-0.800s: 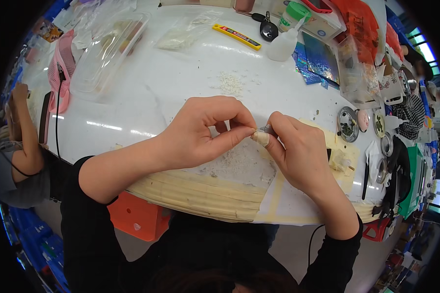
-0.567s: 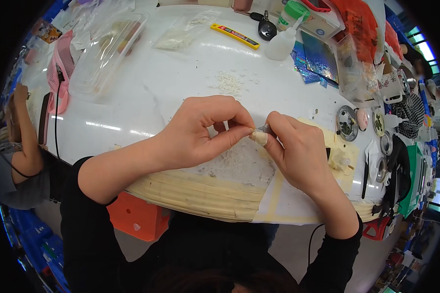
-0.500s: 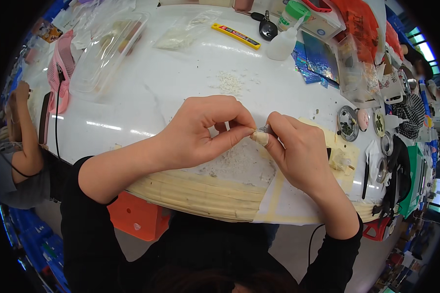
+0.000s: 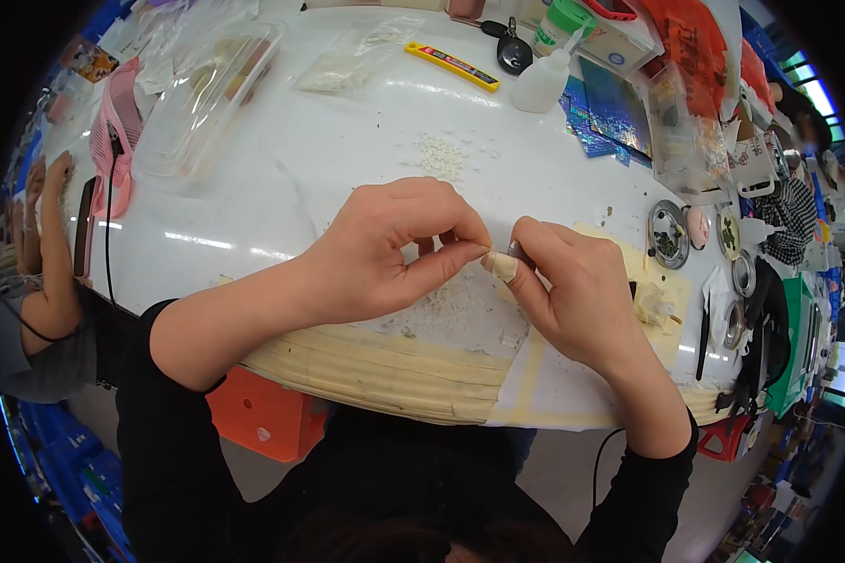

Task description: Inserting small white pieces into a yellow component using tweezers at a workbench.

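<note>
My left hand [image 4: 394,249] pinches thumb and forefinger together over the table's near part; whatever lies between the tips is too small to name. Close beside it, my right hand [image 4: 577,291] is closed, with beige tape [image 4: 503,266] wrapped round the thumb tip. A sliver of something grey shows between that thumb and the bent forefinger; its kind cannot be made out. Below the hands, pale crumbs [image 4: 446,310] are scattered on the tabletop. Beyond them lies a loose pile of tiny white pieces [image 4: 439,156].
A yellow utility knife [image 4: 453,67], a white squeeze bottle [image 4: 542,83] and a car key [image 4: 514,53] lie at the back. To the right are blue shiny sheets [image 4: 615,108] and a round metal dish [image 4: 668,235]. Layered tape [image 4: 376,371] covers the near edge. Another person's arm [image 4: 58,253] is at left.
My left hand has shifted very slightly, and less of the grey sliver shows in my right hand. At the far left, the other person's hands have moved.
</note>
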`<action>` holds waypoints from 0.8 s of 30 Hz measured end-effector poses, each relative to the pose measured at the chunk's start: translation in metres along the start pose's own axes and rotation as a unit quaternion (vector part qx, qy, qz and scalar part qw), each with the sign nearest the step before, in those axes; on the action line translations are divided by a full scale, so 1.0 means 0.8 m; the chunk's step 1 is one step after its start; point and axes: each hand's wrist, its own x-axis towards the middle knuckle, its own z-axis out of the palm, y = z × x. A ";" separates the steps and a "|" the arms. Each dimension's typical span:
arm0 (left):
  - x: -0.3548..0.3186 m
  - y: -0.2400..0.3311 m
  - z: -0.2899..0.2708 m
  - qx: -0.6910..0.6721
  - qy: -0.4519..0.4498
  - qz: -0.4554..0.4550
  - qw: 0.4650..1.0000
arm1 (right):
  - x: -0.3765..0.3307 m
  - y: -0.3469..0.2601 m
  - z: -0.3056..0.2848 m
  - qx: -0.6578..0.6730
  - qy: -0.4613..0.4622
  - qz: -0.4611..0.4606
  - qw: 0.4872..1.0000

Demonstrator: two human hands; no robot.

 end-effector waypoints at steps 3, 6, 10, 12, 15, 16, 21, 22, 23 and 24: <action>0.000 0.003 -0.002 -0.045 -0.006 -0.061 0.997 | 0.001 -0.003 -0.003 0.035 0.026 0.004 0.999; -0.003 -0.001 -0.002 -0.092 -0.008 -0.109 0.990 | 0.002 -0.004 -0.002 0.070 0.070 -0.011 0.995; -0.004 -0.002 -0.002 -0.093 -0.011 -0.119 0.988 | 0.001 -0.001 0.003 0.101 0.109 -0.026 0.989; -0.003 -0.001 -0.001 -0.068 -0.012 -0.100 0.993 | 0.001 -0.002 0.004 0.124 0.106 -0.021 0.986; -0.002 0.001 0.000 -0.011 -0.013 -0.046 0.999 | 0.000 -0.006 0.006 0.161 0.092 -0.008 0.983; -0.002 0.001 0.000 0.009 -0.014 -0.027 0.999 | 0.000 -0.008 0.005 0.157 0.082 -0.007 0.984; -0.002 0.000 -0.001 -0.006 -0.029 -0.027 0.999 | 0.002 -0.009 0.000 0.196 0.059 0.017 0.979; -0.002 0.000 -0.001 -0.031 -0.033 -0.045 0.998 | 0.002 -0.010 -0.001 0.199 0.059 0.023 0.978; -0.002 -0.001 -0.002 -0.056 -0.038 -0.063 0.996 | 0.002 -0.011 -0.001 0.202 0.058 0.029 0.977; -0.002 -0.001 -0.001 -0.077 -0.037 -0.077 0.993 | 0.002 -0.010 -0.001 0.206 0.061 0.033 0.976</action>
